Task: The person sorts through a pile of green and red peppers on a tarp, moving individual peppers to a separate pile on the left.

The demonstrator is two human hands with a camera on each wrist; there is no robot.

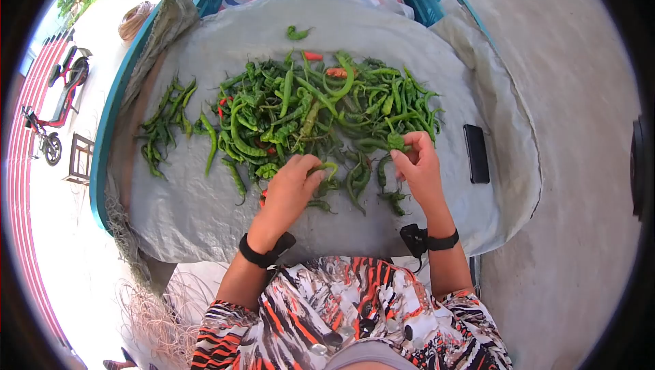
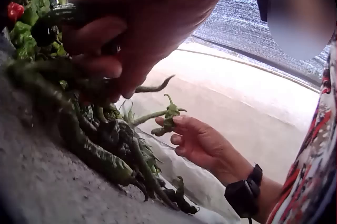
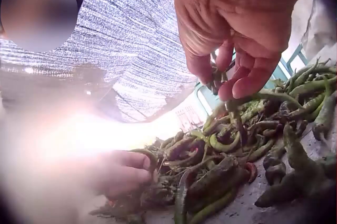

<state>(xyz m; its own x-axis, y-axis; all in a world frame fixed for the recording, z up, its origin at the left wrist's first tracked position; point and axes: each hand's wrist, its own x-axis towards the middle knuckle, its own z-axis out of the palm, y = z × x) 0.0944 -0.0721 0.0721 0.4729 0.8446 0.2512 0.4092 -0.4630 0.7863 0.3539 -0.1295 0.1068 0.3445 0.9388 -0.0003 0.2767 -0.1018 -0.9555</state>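
Right of centre in the head view, right hand (image 1: 419, 165) pinches a small pepper (image 1: 396, 140); left hand (image 1: 292, 189) curls around pile peppers (image 1: 326, 168), nearer the heap.

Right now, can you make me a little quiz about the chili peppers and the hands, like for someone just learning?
1. True or false: the right hand pinches a green pepper at the edge of the big pile.
2. What lies on the grey sheet to the right of the pile? A) a knife B) a black phone C) a bowl
3. Fill in: the left hand rests on peppers at the ____ edge of the pile, near or far from the person?

Key
1. True
2. B
3. Near
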